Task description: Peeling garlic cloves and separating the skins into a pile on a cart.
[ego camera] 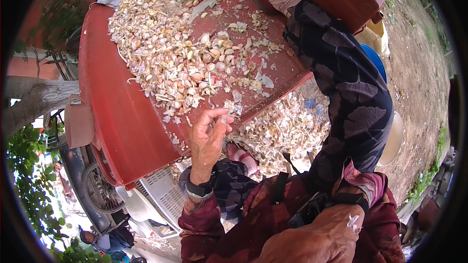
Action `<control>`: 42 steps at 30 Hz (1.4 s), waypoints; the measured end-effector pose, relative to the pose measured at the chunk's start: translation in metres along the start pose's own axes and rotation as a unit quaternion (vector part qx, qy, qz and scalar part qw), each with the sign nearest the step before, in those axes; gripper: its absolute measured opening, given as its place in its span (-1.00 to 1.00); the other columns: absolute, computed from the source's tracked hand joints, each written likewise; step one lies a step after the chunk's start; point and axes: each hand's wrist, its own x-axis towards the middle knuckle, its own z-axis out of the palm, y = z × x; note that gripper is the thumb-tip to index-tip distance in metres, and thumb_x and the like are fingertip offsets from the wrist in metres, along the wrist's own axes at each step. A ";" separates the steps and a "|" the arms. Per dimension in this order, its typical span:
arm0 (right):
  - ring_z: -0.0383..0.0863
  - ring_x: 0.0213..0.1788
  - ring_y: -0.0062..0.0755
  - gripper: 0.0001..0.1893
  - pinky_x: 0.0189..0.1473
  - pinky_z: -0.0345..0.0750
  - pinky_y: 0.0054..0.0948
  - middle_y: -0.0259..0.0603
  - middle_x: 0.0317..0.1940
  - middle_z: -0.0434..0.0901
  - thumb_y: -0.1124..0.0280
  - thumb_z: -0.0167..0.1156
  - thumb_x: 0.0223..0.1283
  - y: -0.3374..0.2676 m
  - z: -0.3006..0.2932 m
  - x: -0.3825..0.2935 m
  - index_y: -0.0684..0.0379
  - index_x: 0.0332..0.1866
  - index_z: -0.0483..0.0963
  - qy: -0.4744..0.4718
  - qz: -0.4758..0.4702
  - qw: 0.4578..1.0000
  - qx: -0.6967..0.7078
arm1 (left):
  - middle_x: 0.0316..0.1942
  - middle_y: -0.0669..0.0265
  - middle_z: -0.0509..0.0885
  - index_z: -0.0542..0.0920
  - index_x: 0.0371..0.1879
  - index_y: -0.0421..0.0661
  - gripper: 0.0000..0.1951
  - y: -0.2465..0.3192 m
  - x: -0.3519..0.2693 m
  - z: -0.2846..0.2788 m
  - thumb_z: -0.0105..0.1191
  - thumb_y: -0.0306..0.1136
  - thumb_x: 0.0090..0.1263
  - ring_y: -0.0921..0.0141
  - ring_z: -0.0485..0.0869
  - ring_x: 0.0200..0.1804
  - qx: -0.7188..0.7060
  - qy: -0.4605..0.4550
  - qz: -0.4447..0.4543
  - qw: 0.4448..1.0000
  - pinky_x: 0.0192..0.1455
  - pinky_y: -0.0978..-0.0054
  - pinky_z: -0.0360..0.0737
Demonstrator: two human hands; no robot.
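Note:
My left hand (210, 133) is over the near edge of a red table-like surface (120, 117), its fingers curled and the thumb bent in towards them. Whether something small sits between those fingertips cannot be made out. Just beyond them spreads a large heap of garlic cloves (172, 54), many still in papery skin. Loose garlic skins (256, 76) lie scattered to the right of the heap. My right hand (314, 237) is raised close to the camera, back side up, with a white flake of skin (352, 223) stuck near the wrist. Its fingers are hidden.
Below the table edge lies a thick pile of garlic skins (285, 131) beside my foot (244, 159). A pinkish bucket (78, 124) hangs at the left. A white plastic chair (161, 193), a spoked wheel (102, 186) and a blue basin (373, 62) are around.

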 end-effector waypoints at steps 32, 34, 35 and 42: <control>0.41 -0.37 -0.61 -0.77 -0.53 0.26 -0.73 -0.28 -0.24 0.46 0.39 -0.04 0.32 0.064 -0.131 -0.012 0.28 -0.01 0.35 0.430 -0.014 0.895 0.121 | -0.32 0.15 0.59 0.56 -0.25 -0.19 -0.84 -0.052 0.149 0.016 0.04 -0.54 0.18 0.22 0.59 -0.30 0.442 0.008 0.209 0.872 -0.25 0.33 0.51; 0.41 -0.38 -0.63 -0.77 -0.55 0.25 -0.74 -0.31 -0.30 0.44 0.36 -0.03 0.34 0.067 -0.131 -0.013 0.27 -0.03 0.36 0.459 -0.037 0.875 0.148 | -0.32 0.28 0.59 0.54 -0.16 -0.21 -0.82 -0.036 0.129 0.009 0.01 -0.52 0.26 0.44 0.55 -0.36 0.124 0.031 0.039 0.991 -0.33 0.51 0.48; 0.41 -0.38 -0.63 -0.77 -0.55 0.25 -0.74 -0.31 -0.30 0.44 0.36 -0.03 0.34 0.067 -0.131 -0.013 0.27 -0.03 0.36 0.456 -0.037 0.877 0.148 | -0.32 0.28 0.59 0.54 -0.16 -0.21 -0.82 -0.027 0.117 0.005 0.01 -0.52 0.26 0.44 0.55 -0.36 0.126 0.033 0.040 0.991 -0.33 0.51 0.48; 0.41 -0.41 -0.66 -0.74 -0.59 0.25 -0.75 -0.32 -0.35 0.46 0.30 -0.01 0.34 0.069 -0.130 -0.012 0.28 -0.05 0.36 0.472 -0.040 0.860 0.190 | -0.28 0.27 0.55 0.48 -0.05 -0.27 -0.77 0.041 0.027 0.000 -0.02 -0.52 0.34 0.53 0.53 -0.39 -0.404 -0.105 -0.012 0.908 -0.36 0.59 0.51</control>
